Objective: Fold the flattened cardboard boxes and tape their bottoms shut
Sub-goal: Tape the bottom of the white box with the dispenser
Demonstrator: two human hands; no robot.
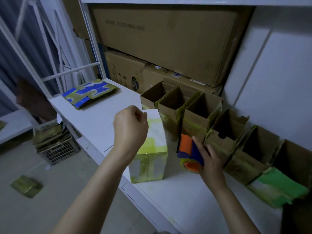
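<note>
White table (177,196) fills the lower part of the view, smooth and matt, with a grey floor (50,208) at its left. Nearest, the right hand (211,162) grips a tape dispenser (188,149) of orange and blue plastic with a roll of clear yellowish tape under it. The dispenser is just beside the box in work (150,152). This box stands upright near the front edge of the table. Its outside is white with patchy yellow-green print, and the face turned up looks closed — I judge it is the bottom, now at the taping step.

The left hand (130,127) hovers over the box with fingers curled and thumb against forefinger; whether it pinches a tape end I cannot tell. Behind, a row of folded boxes (228,125) stands open side up, touching each other, raw brown inside and with rough edges. So a good part seems done.

What is left — a stack of flattened boxes (91,93), blue and yellow-green, lies at the far left end of the table. More flat ones sit in a plastic crate (60,152) on the floor. Farthest, large brown cartons (165,39) fill the shelf.
</note>
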